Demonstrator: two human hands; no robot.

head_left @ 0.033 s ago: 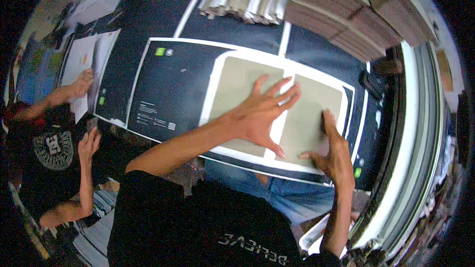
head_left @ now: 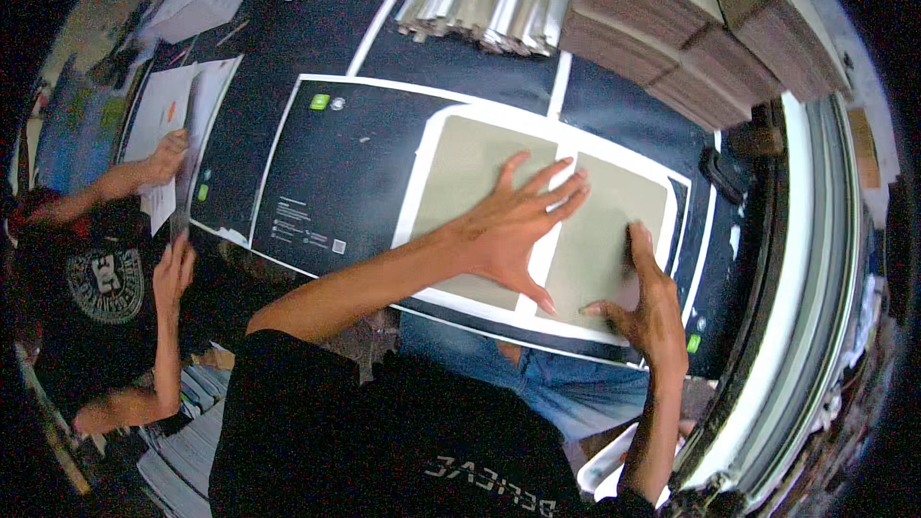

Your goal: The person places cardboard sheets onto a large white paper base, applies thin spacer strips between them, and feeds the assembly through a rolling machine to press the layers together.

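Beige, flat boards [head_left: 614, 201] flank a white strip [head_left: 543, 259] beneath left hand [head_left: 499, 228] and right hand [head_left: 654, 312], fingers [head_left: 642, 246] spread, released.

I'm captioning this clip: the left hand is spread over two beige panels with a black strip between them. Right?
Not quite: the strip between the two beige panels is white, not black, as the head view shows. The left hand is spread over them.

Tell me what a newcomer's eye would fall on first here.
Probably the two beige boards near the middle, side by side on a black sheet, with the left hand spread over them and the right hand at the right board's lower right. Then the pale strips bundled at the top and the brown stacks at the upper right.
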